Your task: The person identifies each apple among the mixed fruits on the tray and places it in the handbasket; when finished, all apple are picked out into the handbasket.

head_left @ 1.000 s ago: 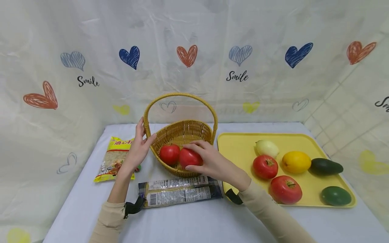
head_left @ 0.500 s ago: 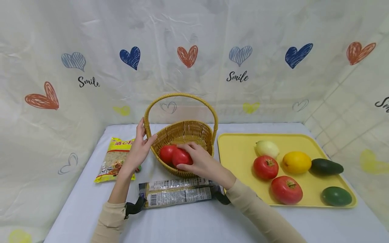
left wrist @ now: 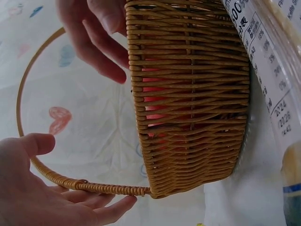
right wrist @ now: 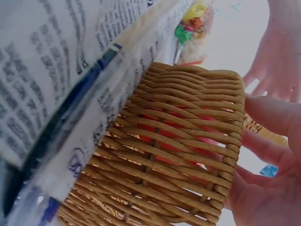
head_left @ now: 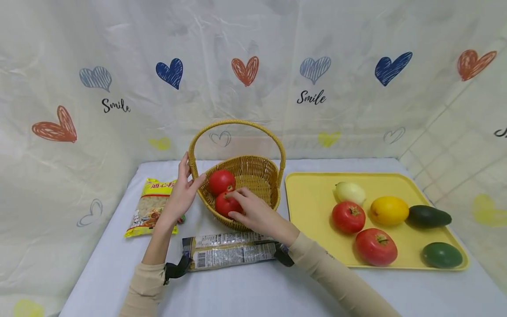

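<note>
A wicker basket point(head_left: 259, 174) with a tall handle point(head_left: 237, 122) stands mid-table. Inside, on its left side, lie two round red fruits that look like tomatoes: a rear one point(head_left: 222, 182) and a front one point(head_left: 224, 206). My left hand point(head_left: 180, 198) rests against the handle's left base, its fingers behind the handle and its thumb apart from it, as the left wrist view shows. My right hand point(head_left: 257, 214) hovers at the basket's front right, fingertips over or at the front tomato. In the left wrist view those right fingers point(left wrist: 101, 47) hang loosely above the rim, holding nothing visible.
A yellow tray point(head_left: 313, 185) on the right bears two red fruits point(head_left: 348, 217), an onion-like pale bulb point(head_left: 350, 193), a lemon point(head_left: 390, 211) and two dark green items point(head_left: 428, 216). A long printed packet point(head_left: 233, 253) lies before the basket; a yellow pasta bag point(head_left: 148, 209) lies left.
My right hand has carried a red tomato left within the basket and loosened from it. The other tomato has shifted to the rear. The left hand has stayed at the handle.
</note>
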A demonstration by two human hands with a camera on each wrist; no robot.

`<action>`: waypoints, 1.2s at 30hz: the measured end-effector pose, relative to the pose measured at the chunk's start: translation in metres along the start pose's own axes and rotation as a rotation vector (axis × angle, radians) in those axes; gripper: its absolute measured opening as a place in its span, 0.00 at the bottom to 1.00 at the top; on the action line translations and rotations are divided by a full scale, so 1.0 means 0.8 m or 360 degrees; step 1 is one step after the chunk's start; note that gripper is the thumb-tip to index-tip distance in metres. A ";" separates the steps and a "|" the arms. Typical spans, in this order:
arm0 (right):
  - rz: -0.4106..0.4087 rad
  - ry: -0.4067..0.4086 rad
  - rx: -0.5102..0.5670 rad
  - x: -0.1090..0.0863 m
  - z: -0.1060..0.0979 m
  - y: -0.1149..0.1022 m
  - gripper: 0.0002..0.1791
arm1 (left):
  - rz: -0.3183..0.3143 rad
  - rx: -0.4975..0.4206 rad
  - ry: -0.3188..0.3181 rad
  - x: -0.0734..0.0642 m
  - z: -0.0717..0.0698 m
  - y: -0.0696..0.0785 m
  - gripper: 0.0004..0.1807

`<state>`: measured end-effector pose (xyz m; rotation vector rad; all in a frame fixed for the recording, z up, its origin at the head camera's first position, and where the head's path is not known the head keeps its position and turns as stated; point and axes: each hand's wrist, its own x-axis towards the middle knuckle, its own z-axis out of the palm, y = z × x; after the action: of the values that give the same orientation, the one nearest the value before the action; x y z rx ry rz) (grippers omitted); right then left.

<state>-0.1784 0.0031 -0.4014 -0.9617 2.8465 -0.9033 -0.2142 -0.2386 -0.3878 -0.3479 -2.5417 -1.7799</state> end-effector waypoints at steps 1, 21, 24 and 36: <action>-0.0020 0.0000 0.0000 -0.001 0.000 0.000 0.24 | 0.0004 -0.0003 0.0000 0.000 0.000 0.000 0.47; -0.0098 -0.0145 -0.0055 -0.030 -0.005 0.008 0.22 | 0.0006 -0.0003 0.0007 0.001 0.001 0.001 0.48; -0.0128 -0.0190 -0.0073 -0.038 -0.007 0.007 0.22 | 0.0012 -0.0004 0.0004 0.001 0.002 0.001 0.47; -0.0307 -0.0237 -0.0190 -0.079 -0.021 0.004 0.23 | 0.0014 -0.0016 0.0003 0.000 0.001 0.003 0.47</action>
<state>-0.1320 0.0491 -0.4001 -1.2771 2.7438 -0.6461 -0.2138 -0.2369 -0.3863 -0.3566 -2.5268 -1.7899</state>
